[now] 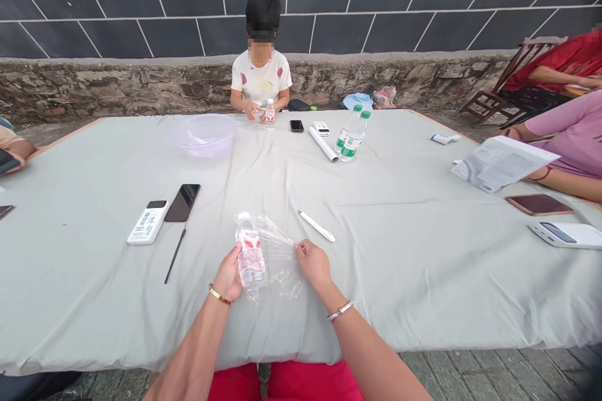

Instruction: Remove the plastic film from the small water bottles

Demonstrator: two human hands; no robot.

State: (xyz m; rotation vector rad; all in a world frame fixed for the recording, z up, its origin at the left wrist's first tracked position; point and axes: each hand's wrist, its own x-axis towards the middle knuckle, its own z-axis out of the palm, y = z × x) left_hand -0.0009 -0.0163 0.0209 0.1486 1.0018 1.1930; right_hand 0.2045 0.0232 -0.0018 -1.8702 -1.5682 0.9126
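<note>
A small clear bottle [251, 255] with a pink and red label lies near the front of the table, covered by clear plastic film [285, 263]. My left hand [229, 272] is wrapped round the bottle's left side through the film. With its fingertips pinched, my right hand [312, 263] pulls a stretched edge of the film out to the right of the bottle. Just beyond that hand lies a white pen-like cutter [316, 226], touched by neither hand; its exact kind is hard to make out.
To the left are a white power bank [147, 223], a black phone [183, 203] and a dark strap [175, 256]. Farther back stand a translucent purple basin [202, 145], a white roll [323, 144] and two green-capped bottles [353, 138]. A person [261, 78] sits opposite; others sit at the sides.
</note>
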